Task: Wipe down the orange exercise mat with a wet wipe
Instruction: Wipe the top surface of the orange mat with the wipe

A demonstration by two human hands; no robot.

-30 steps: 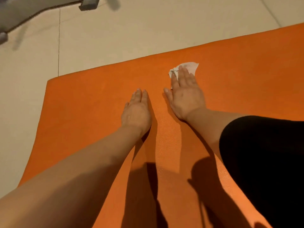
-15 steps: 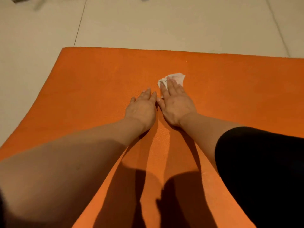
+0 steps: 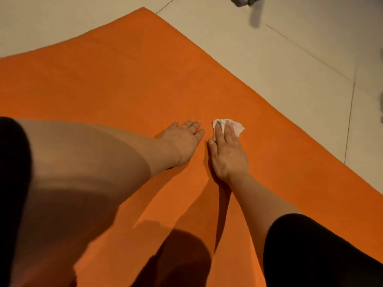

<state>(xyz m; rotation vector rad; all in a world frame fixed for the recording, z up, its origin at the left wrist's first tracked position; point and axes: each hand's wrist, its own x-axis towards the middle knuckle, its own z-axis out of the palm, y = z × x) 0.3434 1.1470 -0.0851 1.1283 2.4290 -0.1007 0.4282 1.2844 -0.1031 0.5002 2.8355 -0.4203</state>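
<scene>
One flat orange foam exercise mat (image 3: 116, 83) lay on the pale tiled floor (image 3: 259, 50). One crumpled white wet wipe (image 3: 236, 126) sat on it, pressed under the right hand (image 3: 228, 154), fingers straight and together. The left hand (image 3: 183, 139) rested flat just beside, fingers together.

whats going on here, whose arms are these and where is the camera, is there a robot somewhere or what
No robot here: a person wears a camera on the head, so it looks forward and down at their own two bare arms. They lean over an orange exercise mat that lies on a pale tiled floor. The right hand lies flat with straight fingers pressing a crumpled white wet wipe onto the mat. The left hand rests flat on the mat beside it and holds nothing. The black shapes at the edges are the person's clothing. A blurred dark object sits at the top right; I cannot tell what it is.
</scene>
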